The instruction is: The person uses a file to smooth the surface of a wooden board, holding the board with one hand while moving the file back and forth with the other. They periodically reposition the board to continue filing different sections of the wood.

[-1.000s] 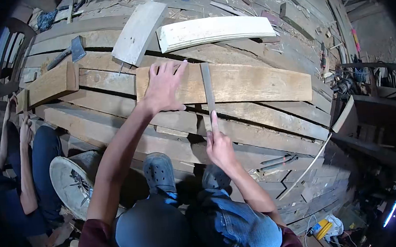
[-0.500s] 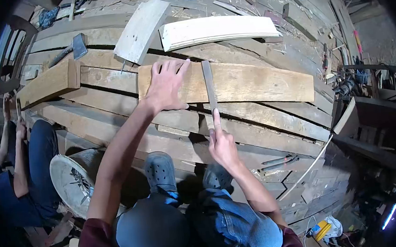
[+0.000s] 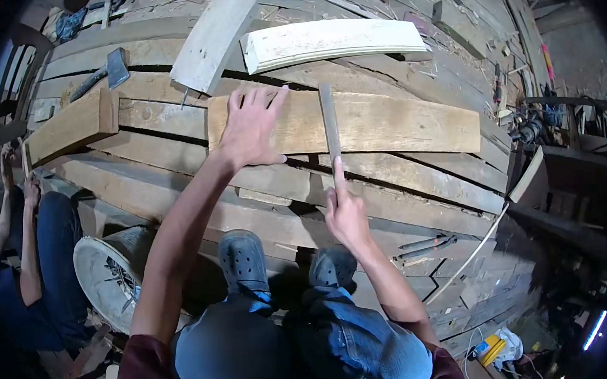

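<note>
A pale brown wooden board [image 3: 404, 120] lies flat across the planks in front of me. My left hand [image 3: 251, 127] rests on its left part with fingers spread, the thumb near the front edge. My right hand [image 3: 347, 214] is closed round the near end of a long, flat, grey metal file [image 3: 330, 121], its index finger stretched along the top. The file lies crosswise over the board, right of my left hand, its tip reaching the far edge. Its grip is hidden in my palm.
Beyond the board are a white moulded piece [image 3: 335, 43], a grey plank [image 3: 214, 44] and a hatchet [image 3: 117, 67]. A bucket [image 3: 106, 288] stands left of my feet. Pliers [image 3: 427, 248] lie at right. Another person's hands [image 3: 30, 187] hold a thick wooden block [image 3: 74, 128].
My right hand and the file have shifted slightly right along the board and a little away from me. My left hand stays on the board.
</note>
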Tool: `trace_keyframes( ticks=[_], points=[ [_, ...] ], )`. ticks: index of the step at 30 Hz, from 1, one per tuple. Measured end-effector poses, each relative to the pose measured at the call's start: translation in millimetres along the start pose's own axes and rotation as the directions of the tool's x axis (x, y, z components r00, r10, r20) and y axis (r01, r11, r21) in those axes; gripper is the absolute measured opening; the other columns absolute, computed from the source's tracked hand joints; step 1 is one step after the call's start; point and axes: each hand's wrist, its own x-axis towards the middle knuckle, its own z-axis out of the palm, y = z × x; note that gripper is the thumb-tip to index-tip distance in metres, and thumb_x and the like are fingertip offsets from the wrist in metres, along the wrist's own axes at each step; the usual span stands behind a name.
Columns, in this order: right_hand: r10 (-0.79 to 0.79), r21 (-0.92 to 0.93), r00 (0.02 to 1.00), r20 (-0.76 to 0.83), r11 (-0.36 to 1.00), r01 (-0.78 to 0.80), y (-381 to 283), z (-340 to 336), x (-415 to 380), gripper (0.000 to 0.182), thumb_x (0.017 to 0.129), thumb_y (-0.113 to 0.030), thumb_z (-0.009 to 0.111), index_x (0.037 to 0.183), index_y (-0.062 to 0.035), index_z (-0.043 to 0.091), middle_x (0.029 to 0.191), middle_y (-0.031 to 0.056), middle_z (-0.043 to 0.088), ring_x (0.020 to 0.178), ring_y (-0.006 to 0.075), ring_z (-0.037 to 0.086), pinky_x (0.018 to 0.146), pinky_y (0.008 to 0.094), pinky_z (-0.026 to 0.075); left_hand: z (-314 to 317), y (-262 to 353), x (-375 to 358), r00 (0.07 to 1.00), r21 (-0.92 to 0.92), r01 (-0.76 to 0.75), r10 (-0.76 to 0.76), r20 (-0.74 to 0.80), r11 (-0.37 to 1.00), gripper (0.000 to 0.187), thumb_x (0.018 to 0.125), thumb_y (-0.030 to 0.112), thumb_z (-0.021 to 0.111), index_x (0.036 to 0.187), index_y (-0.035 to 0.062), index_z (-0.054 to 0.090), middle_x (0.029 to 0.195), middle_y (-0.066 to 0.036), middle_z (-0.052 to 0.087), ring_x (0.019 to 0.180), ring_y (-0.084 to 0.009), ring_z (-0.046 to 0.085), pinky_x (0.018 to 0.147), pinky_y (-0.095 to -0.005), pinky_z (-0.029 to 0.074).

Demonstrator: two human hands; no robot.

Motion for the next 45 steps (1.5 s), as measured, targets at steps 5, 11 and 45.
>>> trace_keyframes(
  ticks=[5,11,45],
  points=[
    [0.043,0.012,0.998,0.049,0.999,-0.043,-4,-5,-13,0.075,0.096,-0.005,0.055,0.161,-0.0103,0.017,0.074,0.0296,0.065,0.068,0.0468,0.066,0.061,0.0538,0.052,2,1,0,1.0,0.043,0.024,-0.024,-0.001,0.999,0.13,0.052,0.043,0.093,0.157,0.0085,0.026,0.133,-0.02,0.047,0.13,-0.0383,0.043,0.113,-0.0601,0.025],
    [0.074,-0.014,0.995,0.074,0.997,-0.073,4,-7,-36,0.08,0.093,-0.004,0.058,0.161,-0.0113,0.017,0.072,0.0279,0.065,0.066,0.0455,0.066,0.06,0.0535,0.052,3,-1,-3,0.999,0.042,0.005,-0.004,-0.036,0.999,0.128,0.053,0.047,0.092,0.156,0.0062,0.027,0.137,-0.019,0.047,0.131,-0.0346,0.043,0.115,-0.0584,0.024],
    [-0.005,0.045,0.999,0.05,0.999,0.003,-16,22,-26,0.079,0.093,-0.003,0.056,0.16,-0.0018,0.013,0.071,0.0302,0.063,0.059,0.0455,0.064,0.055,0.0536,0.052,-3,5,-3,1.0,0.075,0.022,-0.023,0.01,0.997,0.128,0.054,0.048,0.091,0.157,0.0052,0.026,0.136,-0.019,0.047,0.131,-0.0349,0.043,0.113,-0.0603,0.026]
  ],
)
